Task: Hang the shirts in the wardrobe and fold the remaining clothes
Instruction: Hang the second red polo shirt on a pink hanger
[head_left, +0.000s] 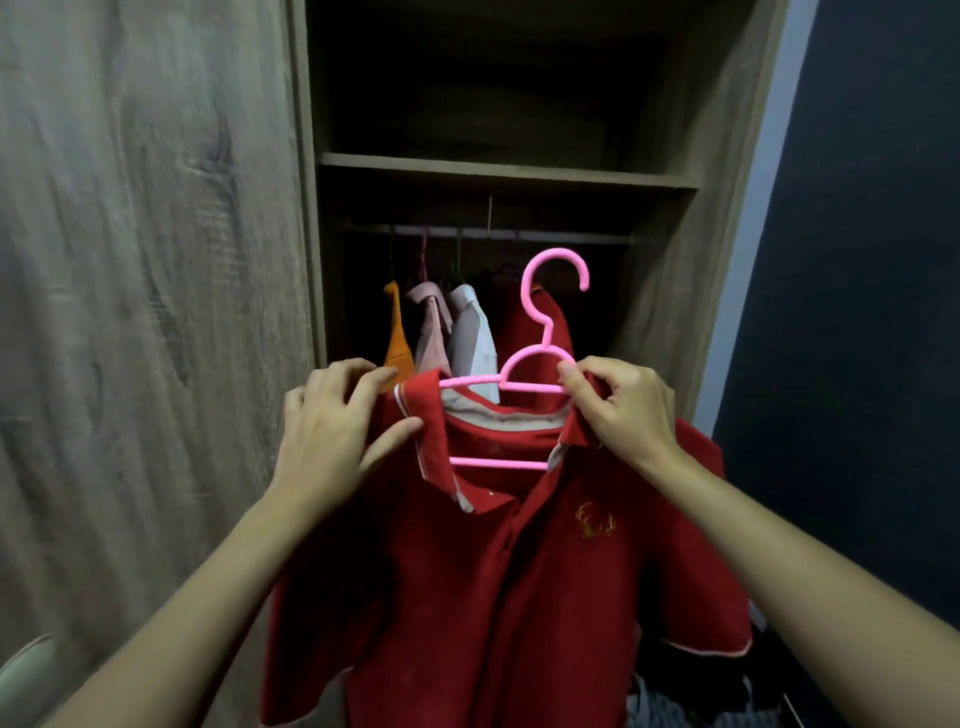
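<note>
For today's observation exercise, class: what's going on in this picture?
A person at an open wardrobe holds a red polo shirt on a pink hanger. The left hand grips one collar side, the right hand pinches the other. Its hook is not yet on the rail, where other shirts hang.

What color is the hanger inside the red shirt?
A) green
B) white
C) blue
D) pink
D: the hanger poking out of the red shirt collar is pink, hook and bars alike.
</note>
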